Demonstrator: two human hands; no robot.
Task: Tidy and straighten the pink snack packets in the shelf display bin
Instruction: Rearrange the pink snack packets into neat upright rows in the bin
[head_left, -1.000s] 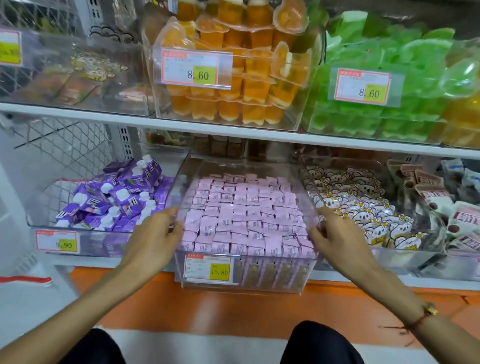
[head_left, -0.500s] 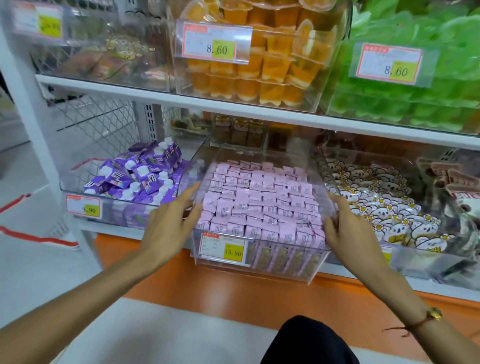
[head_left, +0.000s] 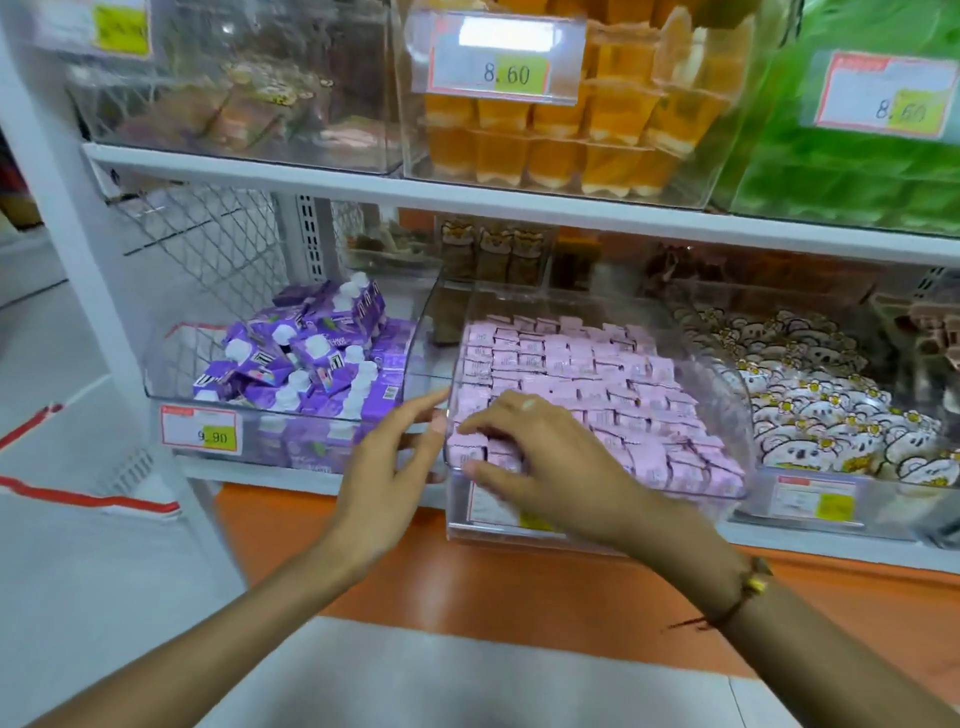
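Pink snack packets (head_left: 587, 384) fill the clear display bin (head_left: 727, 374) on the lower shelf (head_left: 831, 551).

Our right hand (head_left: 545, 462) pinches front-row packets at the bin's 7 o'clock corner, likely squaring them; our left hand (head_left: 395, 462), fingers apart, steadies its left wall.

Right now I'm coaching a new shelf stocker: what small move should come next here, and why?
Probably press the front-left pink packets level with the right hand, whose fingers already lie on them. The left hand rests at the clear bin front-left corner, apparently steadying it, and the rows behind look neat.
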